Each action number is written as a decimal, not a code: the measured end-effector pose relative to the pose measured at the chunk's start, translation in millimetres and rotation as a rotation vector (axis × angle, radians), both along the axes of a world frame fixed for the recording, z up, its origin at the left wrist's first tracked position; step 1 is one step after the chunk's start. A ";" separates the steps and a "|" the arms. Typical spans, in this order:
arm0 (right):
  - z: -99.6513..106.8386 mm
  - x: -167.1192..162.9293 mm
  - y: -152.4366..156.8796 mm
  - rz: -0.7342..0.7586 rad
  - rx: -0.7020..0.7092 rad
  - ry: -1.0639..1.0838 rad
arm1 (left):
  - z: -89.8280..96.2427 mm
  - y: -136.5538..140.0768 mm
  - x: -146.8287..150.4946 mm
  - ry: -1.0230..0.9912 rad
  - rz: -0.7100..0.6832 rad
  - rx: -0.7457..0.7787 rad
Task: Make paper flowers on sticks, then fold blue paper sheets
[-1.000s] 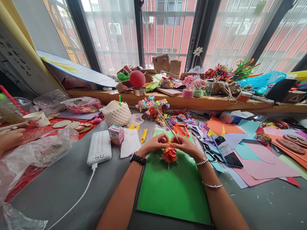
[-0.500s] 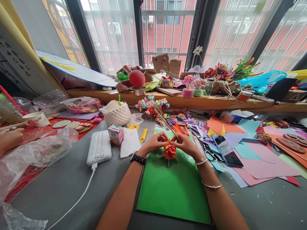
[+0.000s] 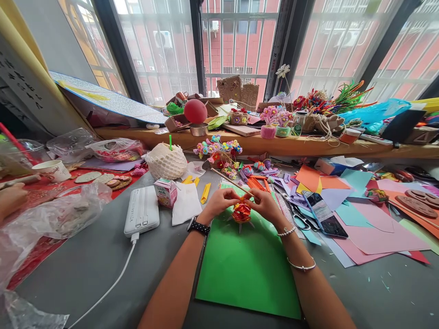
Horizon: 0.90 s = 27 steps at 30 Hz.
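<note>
Stick (image 3: 232, 182) is swinging flatter, slanting far-left beyond flower (image 3: 242, 213); right fingers (image 3: 259, 195) are gripping its near end, left fingers (image 3: 229, 195) pinching flower's tip.

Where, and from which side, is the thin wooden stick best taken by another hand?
Pinch the wooden stick near its middle, probably coming from the person's upper left with fingertips across it. It is thin and straight and slants away from the right hand, which holds its near end; the middle stretch is bare.
</note>
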State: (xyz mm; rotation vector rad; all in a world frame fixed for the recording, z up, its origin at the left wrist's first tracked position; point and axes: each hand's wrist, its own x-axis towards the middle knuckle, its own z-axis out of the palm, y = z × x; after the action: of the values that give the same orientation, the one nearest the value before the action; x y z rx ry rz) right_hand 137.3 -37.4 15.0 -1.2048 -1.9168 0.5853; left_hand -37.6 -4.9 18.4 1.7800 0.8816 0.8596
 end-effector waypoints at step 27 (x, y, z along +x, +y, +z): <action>-1.0 9.3 1.6 -0.198 0.086 0.054 | -1.1 -6.1 7.6 -0.037 -0.032 -0.232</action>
State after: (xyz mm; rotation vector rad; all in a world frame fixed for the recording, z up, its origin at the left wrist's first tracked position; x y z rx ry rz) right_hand 146.6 -35.9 14.0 -1.2914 -1.7348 0.4223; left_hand -30.0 -10.9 17.3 1.5682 0.8892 0.7361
